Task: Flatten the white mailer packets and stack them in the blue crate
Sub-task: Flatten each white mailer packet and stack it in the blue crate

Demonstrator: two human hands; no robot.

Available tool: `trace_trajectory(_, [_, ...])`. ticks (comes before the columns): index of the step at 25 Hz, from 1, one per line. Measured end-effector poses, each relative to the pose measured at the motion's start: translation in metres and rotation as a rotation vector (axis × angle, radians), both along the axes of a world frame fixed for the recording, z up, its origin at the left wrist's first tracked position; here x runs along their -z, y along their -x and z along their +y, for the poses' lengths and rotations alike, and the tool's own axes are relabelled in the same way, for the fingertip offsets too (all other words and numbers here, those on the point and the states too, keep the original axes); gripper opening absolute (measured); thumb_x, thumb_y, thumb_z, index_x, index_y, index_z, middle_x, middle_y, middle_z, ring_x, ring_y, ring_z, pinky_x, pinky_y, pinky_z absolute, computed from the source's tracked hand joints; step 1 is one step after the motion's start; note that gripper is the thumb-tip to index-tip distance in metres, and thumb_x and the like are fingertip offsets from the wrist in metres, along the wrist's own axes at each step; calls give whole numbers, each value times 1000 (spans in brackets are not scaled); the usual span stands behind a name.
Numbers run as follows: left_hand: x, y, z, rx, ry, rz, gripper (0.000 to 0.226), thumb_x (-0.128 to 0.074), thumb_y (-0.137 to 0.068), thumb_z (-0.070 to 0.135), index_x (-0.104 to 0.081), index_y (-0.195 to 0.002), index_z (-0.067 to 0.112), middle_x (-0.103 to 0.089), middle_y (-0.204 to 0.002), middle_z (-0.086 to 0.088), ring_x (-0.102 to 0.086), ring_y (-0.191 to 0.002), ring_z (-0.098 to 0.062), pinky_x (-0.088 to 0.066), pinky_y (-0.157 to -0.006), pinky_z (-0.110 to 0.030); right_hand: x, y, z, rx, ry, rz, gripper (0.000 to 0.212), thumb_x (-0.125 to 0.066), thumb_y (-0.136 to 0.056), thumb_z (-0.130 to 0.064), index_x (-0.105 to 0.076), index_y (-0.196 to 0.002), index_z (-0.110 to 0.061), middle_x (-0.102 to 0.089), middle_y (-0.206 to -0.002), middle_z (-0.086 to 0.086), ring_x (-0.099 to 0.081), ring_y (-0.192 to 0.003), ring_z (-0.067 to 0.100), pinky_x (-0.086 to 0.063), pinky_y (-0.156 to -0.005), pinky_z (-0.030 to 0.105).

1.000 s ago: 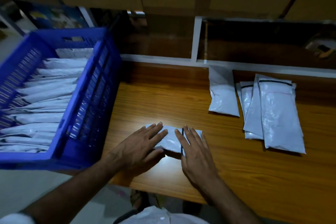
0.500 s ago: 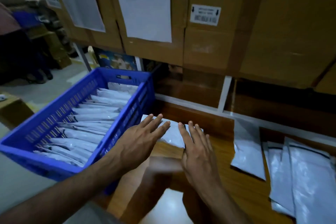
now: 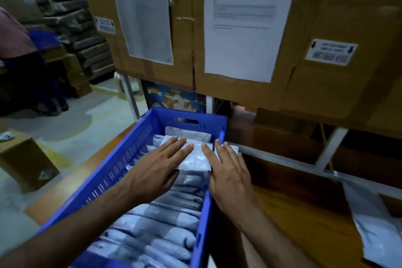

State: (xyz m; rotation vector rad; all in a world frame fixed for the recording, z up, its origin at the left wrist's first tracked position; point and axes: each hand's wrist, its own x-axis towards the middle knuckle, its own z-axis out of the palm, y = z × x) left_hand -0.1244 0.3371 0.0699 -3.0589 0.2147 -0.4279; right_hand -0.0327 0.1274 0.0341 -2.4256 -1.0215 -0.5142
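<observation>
A flattened white mailer packet (image 3: 196, 155) is held between my two hands over the far half of the blue crate (image 3: 121, 163). My left hand (image 3: 158, 169) lies flat on its left part, fingers spread. My right hand (image 3: 228, 172) grips its right end over the crate's right wall. Below it, the crate holds a row of several white packets (image 3: 165, 224) stacked on edge. More white packets (image 3: 374, 224) lie on the wooden table at the right edge.
The wooden table (image 3: 304, 213) runs to the right of the crate. Big cardboard boxes (image 3: 239, 28) with paper sheets stand on a white rack behind. A small cardboard box (image 3: 24, 159) sits on the floor at left. A person (image 3: 19, 56) stands far left.
Both hands have carried the packet from the table leftward to above the crate. My view has swung up and to the left.
</observation>
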Motion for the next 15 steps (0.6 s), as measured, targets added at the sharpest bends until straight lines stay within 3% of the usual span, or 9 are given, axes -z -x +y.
trace_trajectory(5, [19,-39,89,46,27,57,66,-38,-98,24,-22,-162,18,-22,-168,-11,-20,-155,-30,-31,-122,-47,8,-30,89,85,145,-20,71,-78,-81,-16,-56,-148,-23,-59,-147,14,-56,-136,35,-49,-107,57])
trace_trajectory(7, [27,-57,111,65,46,82,68,-42,-99,21,-20,-163,18,-18,-169,-11,-17,-156,-30,-29,-123,-47,12,-41,111,134,205,-8,67,-72,-88,-15,-53,-151,-24,-57,-149,14,-54,-137,36,-46,-110,57])
trace_trajectory(11, [46,-84,134,35,98,115,73,-44,-97,13,-16,-163,21,-10,-169,-15,-11,-157,-32,-28,-123,-48,16,-64,141,200,380,94,68,-47,-103,-13,-21,-164,-28,-31,-167,10,-29,-153,33,-25,-123,52])
trace_trajectory(13, [53,-87,137,-18,124,113,83,-50,-91,4,-13,-164,20,-7,-169,-19,-11,-156,-36,-26,-123,-50,21,-73,151,243,404,103,68,-45,-102,-12,-21,-164,-28,-38,-162,8,-35,-148,34,-30,-121,50])
trace_trajectory(15, [55,-84,135,-46,90,30,91,-59,-78,-1,-24,-161,12,-17,-165,-26,-22,-152,-43,-31,-120,-53,26,-81,157,277,398,87,66,-45,-101,-13,-25,-162,-27,-49,-152,6,-45,-138,33,-38,-114,49])
